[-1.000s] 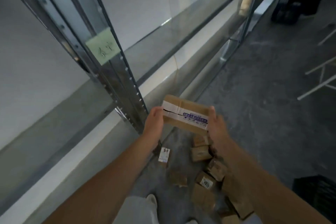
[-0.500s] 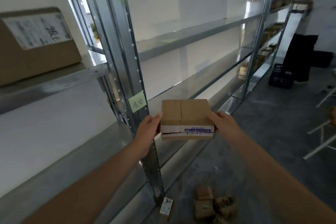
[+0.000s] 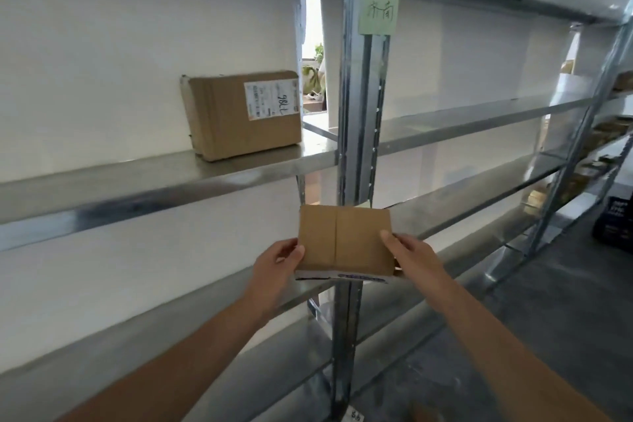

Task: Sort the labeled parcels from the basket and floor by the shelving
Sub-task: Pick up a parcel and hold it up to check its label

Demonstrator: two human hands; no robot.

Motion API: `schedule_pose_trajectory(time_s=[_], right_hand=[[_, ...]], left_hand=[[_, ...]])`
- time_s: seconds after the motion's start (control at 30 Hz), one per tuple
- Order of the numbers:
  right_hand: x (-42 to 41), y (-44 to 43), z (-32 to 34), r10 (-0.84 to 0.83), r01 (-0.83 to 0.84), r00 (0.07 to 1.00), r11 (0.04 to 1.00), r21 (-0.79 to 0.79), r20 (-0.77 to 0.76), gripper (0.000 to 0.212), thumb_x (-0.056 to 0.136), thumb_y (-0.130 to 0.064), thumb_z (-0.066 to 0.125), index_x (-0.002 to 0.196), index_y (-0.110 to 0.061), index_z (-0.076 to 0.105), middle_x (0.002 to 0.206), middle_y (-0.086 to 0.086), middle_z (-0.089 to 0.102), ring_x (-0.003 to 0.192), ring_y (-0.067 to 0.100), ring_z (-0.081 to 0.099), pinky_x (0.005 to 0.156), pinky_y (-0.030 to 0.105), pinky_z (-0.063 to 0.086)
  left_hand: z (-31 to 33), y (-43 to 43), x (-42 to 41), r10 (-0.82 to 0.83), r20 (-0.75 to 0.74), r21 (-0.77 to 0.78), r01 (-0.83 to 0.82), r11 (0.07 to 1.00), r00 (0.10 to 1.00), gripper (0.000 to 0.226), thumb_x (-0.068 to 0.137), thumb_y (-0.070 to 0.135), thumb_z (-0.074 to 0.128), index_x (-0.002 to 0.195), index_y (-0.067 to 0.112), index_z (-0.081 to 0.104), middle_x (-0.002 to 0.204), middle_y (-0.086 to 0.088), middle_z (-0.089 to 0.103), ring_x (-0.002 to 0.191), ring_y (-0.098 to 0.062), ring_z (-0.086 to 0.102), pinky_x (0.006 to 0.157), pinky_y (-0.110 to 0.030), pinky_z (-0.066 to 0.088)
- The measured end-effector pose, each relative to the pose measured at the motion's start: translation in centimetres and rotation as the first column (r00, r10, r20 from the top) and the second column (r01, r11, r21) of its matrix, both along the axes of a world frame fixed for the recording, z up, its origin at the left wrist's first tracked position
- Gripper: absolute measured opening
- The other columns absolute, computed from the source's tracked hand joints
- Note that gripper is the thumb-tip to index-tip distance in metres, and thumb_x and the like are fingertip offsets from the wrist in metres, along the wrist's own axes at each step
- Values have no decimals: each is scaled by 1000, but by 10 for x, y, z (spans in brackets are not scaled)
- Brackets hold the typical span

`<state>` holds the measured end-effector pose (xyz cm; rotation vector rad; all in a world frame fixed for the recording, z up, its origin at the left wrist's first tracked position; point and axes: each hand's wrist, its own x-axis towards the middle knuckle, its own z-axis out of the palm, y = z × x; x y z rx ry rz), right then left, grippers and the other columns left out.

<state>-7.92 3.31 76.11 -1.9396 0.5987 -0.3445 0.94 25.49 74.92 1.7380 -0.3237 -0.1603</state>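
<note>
Holding the small parcel (image 3: 344, 240) flat in both hands, the person faces the shelving at its upright post (image 3: 356, 147).

Head view:
- The left grip (image 3: 279, 262) is closed on the parcel's left edge, with the thumb on the top face.
- The right grip (image 3: 411, 253) is closed on the right edge, thumb on top. Its fingers pass under the box and are hidden.
- The parcel is in the air, directly in front of the post and level with the lower shelf (image 3: 479, 205). It touches no shelf.
- A printed tape strip runs along the parcel's near edge. No address label shows on the top face.
- A green note (image 3: 378, 10) with handwriting is fixed high on the post.
- A larger box (image 3: 239, 116) with a white label stands on the middle shelf (image 3: 137, 178), left of the post.
- A black crate (image 3: 616, 219) sits on the floor at far right.

Probable faults from this position:
- Collision: the parcel is centred on the post, so a straight push forward would likely strike metal. Shift to one bay first.
- Wrong bay: with the label out of sight, the destination could be misjudged. Check it against the note.
- Drop: both grips hold the near corners only, so the far end may sag.
- Fall: a parcel set down on the front lip of the smooth shelf could slide off.
</note>
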Motion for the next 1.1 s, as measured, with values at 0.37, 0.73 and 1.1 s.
schedule_pose_trajectory(time_s=[0.37,0.73,1.1], right_hand=[[62,105,13,163,-167,986,974,154,39,51,97,-67,25,108,-30,59,112,4,66,100,23,66,90,50,55],[100,146,29,444,-473,874,680,561,198,38,97,-45,50,121,-14,51,119,12,66,116,27,60,85,53,58],[105,165,26,572,-659,744,541,522,347,36,105,-38,38,117,-6,48,109,19,67,113,28,63,98,57,50]], left_hand=[[-16,114,0,266,66,-97,-259,961,962,27,93,-8,54,112,8,64,111,-4,66,101,-14,62,82,-13,47],[6,170,-30,468,99,-291,-424,857,878,40,83,-28,45,93,10,56,118,4,70,108,-8,68,80,-16,54],[18,182,-82,595,141,-104,-585,804,792,91,79,30,78,145,51,20,112,3,61,94,-12,72,81,-28,54]])
